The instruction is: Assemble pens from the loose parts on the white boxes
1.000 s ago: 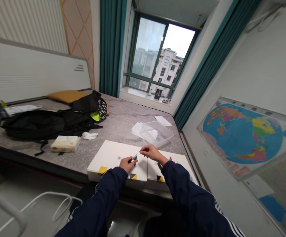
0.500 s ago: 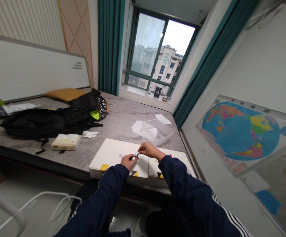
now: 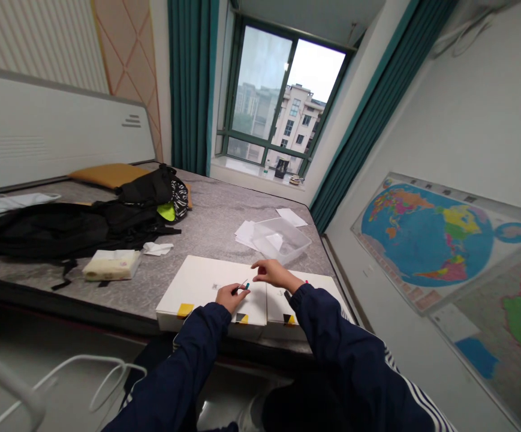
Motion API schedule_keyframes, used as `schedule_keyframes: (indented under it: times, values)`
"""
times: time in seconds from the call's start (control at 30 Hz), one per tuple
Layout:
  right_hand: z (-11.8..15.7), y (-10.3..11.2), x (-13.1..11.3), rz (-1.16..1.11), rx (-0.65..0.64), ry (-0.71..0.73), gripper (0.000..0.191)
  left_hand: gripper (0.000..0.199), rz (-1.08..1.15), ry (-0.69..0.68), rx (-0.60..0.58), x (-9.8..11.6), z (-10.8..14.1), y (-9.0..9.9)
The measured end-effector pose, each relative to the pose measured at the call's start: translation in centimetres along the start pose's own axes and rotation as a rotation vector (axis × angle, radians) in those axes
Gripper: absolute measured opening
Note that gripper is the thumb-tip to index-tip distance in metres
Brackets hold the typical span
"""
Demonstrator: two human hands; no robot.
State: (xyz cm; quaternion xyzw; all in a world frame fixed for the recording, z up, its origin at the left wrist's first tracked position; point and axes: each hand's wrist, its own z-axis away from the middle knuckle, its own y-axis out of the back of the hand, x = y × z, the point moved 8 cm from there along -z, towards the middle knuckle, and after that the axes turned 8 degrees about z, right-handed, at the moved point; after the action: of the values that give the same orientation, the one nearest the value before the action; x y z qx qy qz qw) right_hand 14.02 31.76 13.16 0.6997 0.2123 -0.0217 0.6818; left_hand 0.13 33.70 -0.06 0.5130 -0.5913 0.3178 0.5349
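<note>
My left hand [image 3: 228, 296] is closed over the white box nearer the left, pinching a thin dark pen-like piece [image 3: 240, 287] whose slender tip points up and right. A small teal piece [image 3: 247, 286] shows at the same fingertips; whether it joins the dark one I cannot tell. Just to the right, my right hand [image 3: 273, 273] hovers with thumb and forefinger apart and nothing visible between them. Beneath that wrist a dark slim object [image 3: 288, 295] lies on the second white box [image 3: 276, 309]. The first white box [image 3: 192, 282] bears yellow and black corner marks.
Beyond the boxes, a clear plastic bin [image 3: 282, 240] stands on white papers [image 3: 244, 233]. To the left are a tissue pack [image 3: 111, 265], a crumpled tissue [image 3: 157, 248] and a black backpack [image 3: 57, 225]. The grey bed surface [image 3: 210, 231] meets a wall with a world map [image 3: 426, 234].
My right thumb and forefinger have parted and drawn away from the piece in my left hand. The view has shifted slightly; my left hand still grips the piece.
</note>
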Motion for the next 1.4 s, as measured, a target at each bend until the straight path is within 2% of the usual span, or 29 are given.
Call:
schedule_keyframes:
  times: [0.1, 0.17, 0.23, 0.37, 0.43, 0.53, 0.73, 0.9, 0.97, 1.03, 1.1, 1.2, 1.3, 1.4]
  values:
    - [2.0, 3.9, 4.0, 0.063, 0.156, -0.177, 0.02, 0.038, 0.006, -0.008, 0.029, 0.4, 0.1, 0.2]
    - [3.5, 4.7, 6.3, 0.124, 0.142, -0.257, 0.013, 0.038, 0.017, -0.01, 0.039, 0.5, 0.1, 0.3]
    - [4.9, 3.6, 7.8, 0.169, 0.035, -0.288, 0.01, 0.039, 0.031, -0.005, 0.041, 0.5, 0.1, 0.3]
    - [6.6, -1.1, 8.8, 0.236, -0.178, -0.316, 0.011, 0.04, 0.011, -0.019, 0.036, 0.4, 0.1, 0.3]
    - [6.7, -2.9, 8.7, 0.304, -0.209, -0.325, 0.013, 0.038, -0.016, -0.035, 0.035, 0.5, 0.1, 0.3]
    - [6.3, -4.6, 8.3, 0.408, -0.212, -0.305, 0.019, 0.037, -0.039, -0.032, 0.028, 0.3, 0.1, 0.3]
    - [6.2, -6.0, 8.1, 0.452, -0.235, -0.272, 0.022, 0.04, -0.029, -0.016, 0.009, 0.2, 0.0, 0.1]
    - [6.5, -6.3, 7.7, 0.453, -0.244, -0.232, 0.027, 0.043, -0.022, 0.003, 0.03, -0.1, 0.0, 0.2]
    - [6.5, -5.9, 7.3, 0.419, -0.207, -0.22, 0.03, 0.043, -0.02, 0.005, 0.041, -0.1, 0.0, 0.3]
    - [6.3, -5.1, 6.7, 0.335, -0.11, -0.219, 0.03, 0.042, -0.014, 0.004, 0.047, -0.1, 0.1, 0.3]
    - [6.1, -3.9, 6.0, 0.166, 0.039, -0.24, 0.025, 0.042, -0.003, -0.003, 0.044, 0.1, 0.1, 0.3]
    - [5.8, -3.2, 5.1, -0.285, 0.213, -0.323, 0.018, 0.041, 0.015, -0.021, 0.036, 0.4, 0.1, 0.4]
    - [5.4, -4.3, 3.9, -0.75, 0.253, -0.385, 0.026, 0.04, 0.038, -0.04, 0.023, 0.7, 0.0, 0.6]
    - [5.3, -5.4, 3.0, -0.98, 0.262, -0.419, 0.034, 0.038, 0.073, -0.043, 0.003, 1.0, -0.1, 0.7]
